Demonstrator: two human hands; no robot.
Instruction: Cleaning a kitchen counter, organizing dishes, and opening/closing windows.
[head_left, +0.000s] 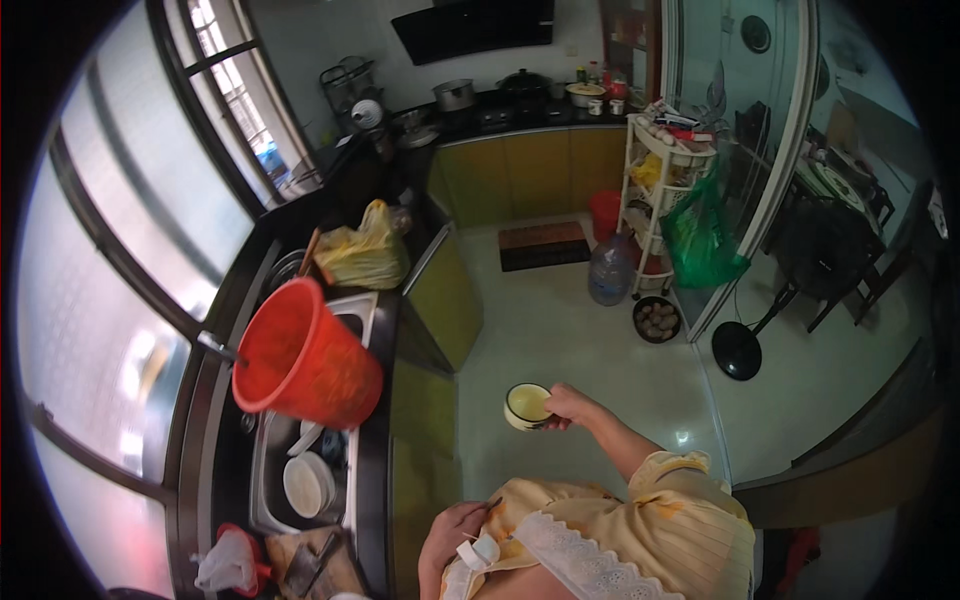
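My right hand (571, 407) grips the handle side of an enamel mug (527, 406) with a dark rim and a pale yellow inside, held out over the floor. Near my body, at the yellow garment (555, 499), is my left hand (459, 523); its fingers are bent and a small dark thing shows at their tips, too small to name. On my left a large red plastic bucket (330, 375) rests tilted over the sink, under the faucet (217, 346). White bowls (306, 486) lie in the steel sink (262, 465) below it.
A cleaver (302, 570) lies on a wooden cutting board (279, 541) beside the sink. A yellow plastic bag (360, 255) stands behind the bucket. Ahead are a floor mat (544, 246), a water jug (611, 271), a rolling shelf (664, 195) and a bowl of roundish items (657, 320).
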